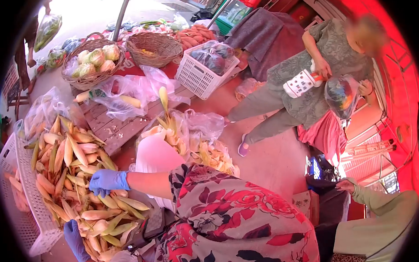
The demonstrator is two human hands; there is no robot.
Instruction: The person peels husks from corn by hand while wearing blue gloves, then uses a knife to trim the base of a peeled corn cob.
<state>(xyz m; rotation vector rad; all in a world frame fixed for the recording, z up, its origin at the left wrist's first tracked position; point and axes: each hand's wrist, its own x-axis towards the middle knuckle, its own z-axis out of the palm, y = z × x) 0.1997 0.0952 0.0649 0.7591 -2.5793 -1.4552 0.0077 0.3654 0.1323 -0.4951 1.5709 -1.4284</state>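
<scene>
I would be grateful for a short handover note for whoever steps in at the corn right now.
Left hand: blue glove, low at the near edge of the corn heap, fingers lying among the cobs; grip unclear.
Right hand: blue glove, resting on the heap, fingers curled over cobs; unclear whether it holds one.
Things: cobs in their husks are piled in the white crate; a bag of corn lies beyond it.
Done: no cob is lifted clear.
Left: the crate is heaped full.
Nearby: another person stands across the stall holding a bag.
</scene>
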